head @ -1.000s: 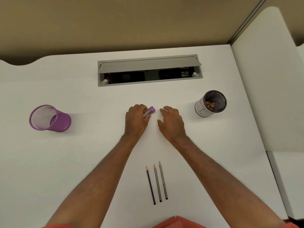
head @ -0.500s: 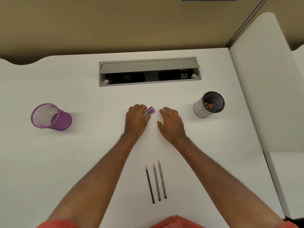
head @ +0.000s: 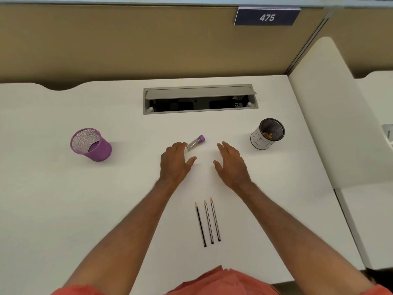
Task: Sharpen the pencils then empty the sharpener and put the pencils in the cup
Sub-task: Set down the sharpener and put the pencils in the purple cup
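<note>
Three sharpened graphite pencils (head: 208, 222) lie side by side at lower centre of the white tabletop (head: 63, 209), tips pointing up-frame, lined up for easy picking. Above them, the clear tube sharpener with its purple cap (head: 195, 142) rests on its side, touching the left hand (head: 175, 161), whose fingers are loose and grip nothing. Right hand (head: 230, 163) hovers spread, empty. Purple mesh cup (head: 90, 144) waits mid-left; grey mesh cup (head: 267, 134) at right holds shavings, so emptying looks done.
</note>
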